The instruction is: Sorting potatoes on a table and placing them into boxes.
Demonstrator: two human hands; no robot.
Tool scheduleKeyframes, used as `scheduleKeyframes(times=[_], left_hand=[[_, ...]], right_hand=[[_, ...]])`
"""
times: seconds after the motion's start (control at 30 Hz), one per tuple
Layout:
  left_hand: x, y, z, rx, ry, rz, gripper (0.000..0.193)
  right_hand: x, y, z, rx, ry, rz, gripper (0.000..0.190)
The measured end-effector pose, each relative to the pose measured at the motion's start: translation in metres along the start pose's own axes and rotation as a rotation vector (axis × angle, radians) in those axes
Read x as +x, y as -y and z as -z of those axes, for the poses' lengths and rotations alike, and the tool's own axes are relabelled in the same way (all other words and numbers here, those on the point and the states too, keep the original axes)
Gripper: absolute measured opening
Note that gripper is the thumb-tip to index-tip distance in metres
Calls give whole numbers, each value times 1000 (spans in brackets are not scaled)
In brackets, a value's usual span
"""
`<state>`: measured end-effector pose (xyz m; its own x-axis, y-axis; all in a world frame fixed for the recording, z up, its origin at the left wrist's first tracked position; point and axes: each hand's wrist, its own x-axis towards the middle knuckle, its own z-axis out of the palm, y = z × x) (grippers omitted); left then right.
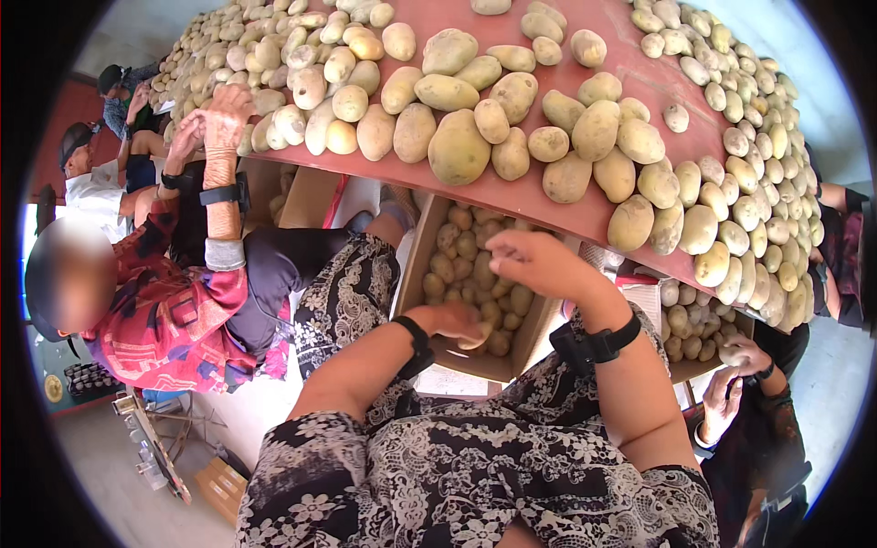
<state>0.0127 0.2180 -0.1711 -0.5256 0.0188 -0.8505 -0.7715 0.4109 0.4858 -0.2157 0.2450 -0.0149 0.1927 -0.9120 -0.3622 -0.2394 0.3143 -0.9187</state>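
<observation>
My left hand (452, 320) reaches into an open cardboard box (412, 274) between my knees. Motion blurs it, and a pale potato (475, 337) appears to be held at its fingertips, low in the box. Over the right side of the same box hovers my right hand (538, 264), its fingers loosely bent and nothing visible between them. Many potatoes (466, 246) lie in the box beneath both hands. Ahead, a red tabletop (425, 177) carries larger potatoes near its edge, including a big round one (459, 147).
Potato heaps (760, 157) cover the table's right and left sides. To my left sits a person in a red patterned shirt (178, 322), hands at the table. Another person's hand (723, 404) is at right, near a second potato box (692, 325). A metal-framed stand (154, 445) is at lower left.
</observation>
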Motion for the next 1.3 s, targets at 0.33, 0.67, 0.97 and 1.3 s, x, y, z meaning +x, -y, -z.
scheduleKeyframes(times=[0.33,0.67,0.97,1.3], left_hand=[[-75,-33,98,-1495,-60,-778,27],[52,61,6,554,-612,119,31],[82,78,-25,834,-613,254,40],[11,36,29,412,-436,127,22]], right_hand=[[-12,30,23,42,-123,-27,29],[-12,30,51,1037,-386,284,38],[-4,19,26,614,-188,99,36],[6,-4,6,103,-77,-9,42]])
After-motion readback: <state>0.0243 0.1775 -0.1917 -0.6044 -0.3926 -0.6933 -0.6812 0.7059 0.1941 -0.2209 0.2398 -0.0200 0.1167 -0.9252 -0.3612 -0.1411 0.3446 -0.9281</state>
